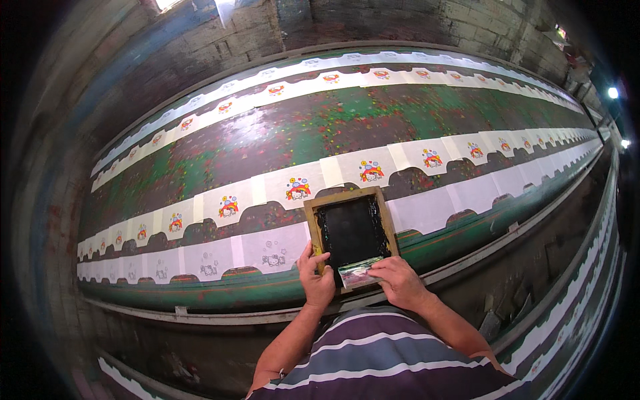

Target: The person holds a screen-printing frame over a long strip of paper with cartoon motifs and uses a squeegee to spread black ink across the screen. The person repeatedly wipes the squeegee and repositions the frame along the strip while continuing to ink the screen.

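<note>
A wooden screen-printing frame [345, 197] with dark mesh lies over the near row of white cut pieces [427, 212] on the long green table. My left hand [316, 279] is closed on the frame's lower left side, thumb lying over the rim. In my right hand [402, 283] is a flat, pale squeegee [357, 274], pinched by its right end. Its blade rests low on the mesh, by the near end of the frame. Black ink streaks the mesh edges. What lies beneath the frame is hidden.
Left of the frame, near-row pieces carry grey outline prints [273, 259]. Behind it runs a row with coloured cartoon prints [298, 189]. Two more rows of pieces [277, 89] lie across the ink-spotted tabletop [247, 143]. A rail [220, 322] edges the table; another table [573, 313] stands at right.
</note>
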A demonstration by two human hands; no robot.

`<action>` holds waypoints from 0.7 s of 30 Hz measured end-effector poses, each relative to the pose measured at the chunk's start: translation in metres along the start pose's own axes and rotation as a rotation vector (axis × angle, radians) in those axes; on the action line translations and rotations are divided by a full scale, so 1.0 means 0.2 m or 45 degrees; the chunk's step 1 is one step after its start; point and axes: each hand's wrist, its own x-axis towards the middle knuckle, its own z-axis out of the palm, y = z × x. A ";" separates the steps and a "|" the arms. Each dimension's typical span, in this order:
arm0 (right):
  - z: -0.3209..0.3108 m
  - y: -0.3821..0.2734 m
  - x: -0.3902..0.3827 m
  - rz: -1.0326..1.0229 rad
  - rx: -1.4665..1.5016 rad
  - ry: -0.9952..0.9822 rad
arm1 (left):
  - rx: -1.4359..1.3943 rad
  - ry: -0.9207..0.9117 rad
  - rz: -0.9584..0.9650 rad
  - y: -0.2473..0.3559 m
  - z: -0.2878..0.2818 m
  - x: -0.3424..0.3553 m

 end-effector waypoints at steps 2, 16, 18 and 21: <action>-0.03 0.03 0.00 -0.020 -0.001 -0.032 | 0.010 0.003 -0.024 0.00 0.03 -0.01; -0.04 0.03 0.10 -0.217 -0.269 -0.168 | -0.169 -0.011 -0.181 -0.05 0.09 -0.02; -0.03 0.03 0.12 -0.206 -0.331 -0.236 | -0.165 0.000 -0.178 -0.05 0.09 -0.01; -0.03 0.02 0.15 -0.207 -0.391 -0.354 | -0.130 0.014 -0.181 -0.04 0.08 -0.02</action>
